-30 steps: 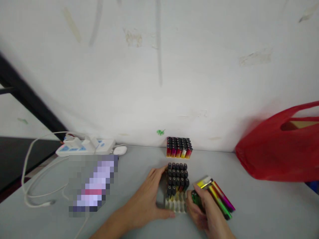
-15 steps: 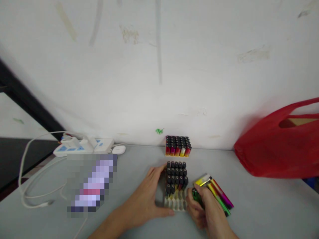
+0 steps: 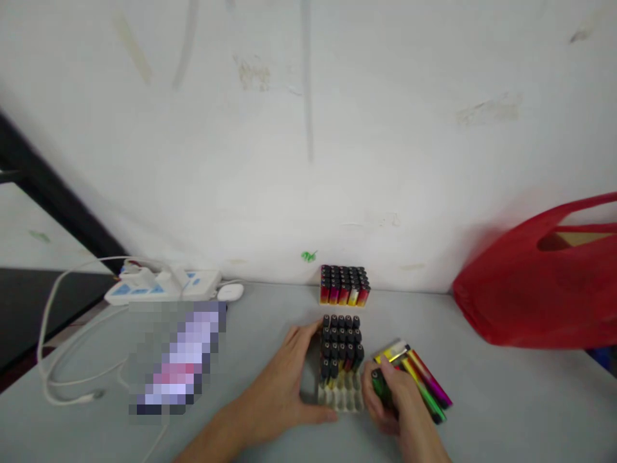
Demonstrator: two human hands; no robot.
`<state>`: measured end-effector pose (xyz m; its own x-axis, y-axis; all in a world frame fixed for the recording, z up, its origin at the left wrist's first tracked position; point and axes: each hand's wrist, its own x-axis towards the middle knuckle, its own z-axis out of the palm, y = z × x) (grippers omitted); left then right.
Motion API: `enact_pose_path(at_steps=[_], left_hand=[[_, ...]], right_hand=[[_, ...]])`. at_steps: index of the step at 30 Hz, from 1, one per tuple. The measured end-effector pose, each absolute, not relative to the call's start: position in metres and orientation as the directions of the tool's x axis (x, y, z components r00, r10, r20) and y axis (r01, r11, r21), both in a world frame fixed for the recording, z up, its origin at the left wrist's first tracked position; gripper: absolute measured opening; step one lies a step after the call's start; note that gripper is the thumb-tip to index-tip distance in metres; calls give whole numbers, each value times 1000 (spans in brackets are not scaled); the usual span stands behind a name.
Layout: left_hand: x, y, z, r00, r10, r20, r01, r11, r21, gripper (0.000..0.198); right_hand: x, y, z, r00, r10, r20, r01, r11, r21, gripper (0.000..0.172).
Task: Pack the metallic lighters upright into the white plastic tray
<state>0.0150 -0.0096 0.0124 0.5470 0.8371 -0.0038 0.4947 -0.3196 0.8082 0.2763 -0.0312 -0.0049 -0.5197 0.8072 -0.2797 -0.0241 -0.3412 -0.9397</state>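
Observation:
A pale, scalloped plastic tray point(image 3: 341, 400) stands before me, its back rows filled with black-topped lighters point(image 3: 341, 335). Hollows at its front show bare. My left hand point(image 3: 284, 379) spans the tray's left side, fingers at the back corner and thumb along the front edge. Just right of the tray, my right hand point(image 3: 398, 402) is closed around a green lighter point(image 3: 380, 387) whose black top points up and left. Beyond that hand lie several loose lighters point(image 3: 429, 378) in yellow, green, red and purple; the hand partly hides them.
Against the wall stands a full block of lighters point(image 3: 344, 286). A red bag point(image 3: 535, 289) sits at the right. On the left are a blurred-out phone point(image 3: 186, 357), a white power strip point(image 3: 164, 287), a small white case point(image 3: 230, 292) and a looping white cable point(image 3: 45, 334).
My right hand has tilted slightly, showing more of the green lighter. My left hand keeps its place on the tray; the view shifts a little.

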Motion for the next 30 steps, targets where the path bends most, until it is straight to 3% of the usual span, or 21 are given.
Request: enact_pose_path(at_steps=[3,5,7,17,21,30], left_hand=[[15,-10,14,552,834,3,487,-325,811,129],[14,-10,14,551,834,10,478,-326,815,129],[14,-10,14,549,836,14,472,-324,820,129],[16,-9,15,567,822,43,447,-351,822,125],[16,-10,18,562,826,36,454,-344,822,123],[16,-11,16,561,828,28,458,-338,822,125]], right_hand=[[270,-54,7,-396,890,-225,-20,-254,-967,78],[258,-73,14,-89,995,-47,27,-45,-999,69],[247,-86,19,4,1000,27,85,27,-996,63],[244,-79,19,-62,890,452,349,444,-825,29],[248,-79,17,-64,870,488,450,462,-764,21],[249,-78,11,-50,893,447,452,420,-787,23]])
